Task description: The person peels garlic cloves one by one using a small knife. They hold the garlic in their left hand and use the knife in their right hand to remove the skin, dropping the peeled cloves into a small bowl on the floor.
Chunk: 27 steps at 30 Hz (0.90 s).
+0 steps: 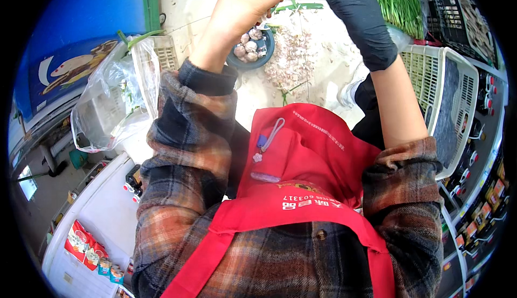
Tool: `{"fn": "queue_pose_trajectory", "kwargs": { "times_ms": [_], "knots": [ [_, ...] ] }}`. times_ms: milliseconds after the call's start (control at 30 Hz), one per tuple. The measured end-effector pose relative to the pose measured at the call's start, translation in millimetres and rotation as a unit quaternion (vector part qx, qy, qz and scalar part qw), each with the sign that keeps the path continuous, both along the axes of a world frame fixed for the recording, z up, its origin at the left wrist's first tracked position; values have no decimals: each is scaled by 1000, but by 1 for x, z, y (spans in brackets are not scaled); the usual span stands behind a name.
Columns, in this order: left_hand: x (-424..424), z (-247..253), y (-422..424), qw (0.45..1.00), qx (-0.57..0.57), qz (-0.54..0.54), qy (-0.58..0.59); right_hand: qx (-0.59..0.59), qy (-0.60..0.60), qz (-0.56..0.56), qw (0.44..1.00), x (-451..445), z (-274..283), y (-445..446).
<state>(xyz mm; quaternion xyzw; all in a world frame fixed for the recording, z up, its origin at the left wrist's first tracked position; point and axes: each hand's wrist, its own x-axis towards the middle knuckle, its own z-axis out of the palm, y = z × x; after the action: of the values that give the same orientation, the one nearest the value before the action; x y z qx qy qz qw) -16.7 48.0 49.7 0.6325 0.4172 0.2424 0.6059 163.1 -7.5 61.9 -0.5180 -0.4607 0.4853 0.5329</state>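
My bare left hand is raised above a blue-grey bowl, its fingers pinched on whitish, papery skin. Several garlic bulbs lie in the bowl, just below that wrist. My right hand, in a black glove, is at the top edge of the view, holding something small and pale with a shiny part; what it is cannot be told. Between the hands, loose garlic skins are scattered over the tiled floor, with a few green stalks among them.
Green garlic chives in plastic lie at upper right, beside a black crate. A cream plastic crate stands right of my arm, near shelves of bottles. At left are a clear plastic bag and a blue panel.
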Motion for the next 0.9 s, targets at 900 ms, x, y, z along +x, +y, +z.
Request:
{"fn": "queue_pose_trajectory", "kwargs": {
  "times_ms": [900],
  "knots": [
    [0,7,-14,994,86,52,44,-68,24,39,997,-3,-3,-8]
  ]
}}
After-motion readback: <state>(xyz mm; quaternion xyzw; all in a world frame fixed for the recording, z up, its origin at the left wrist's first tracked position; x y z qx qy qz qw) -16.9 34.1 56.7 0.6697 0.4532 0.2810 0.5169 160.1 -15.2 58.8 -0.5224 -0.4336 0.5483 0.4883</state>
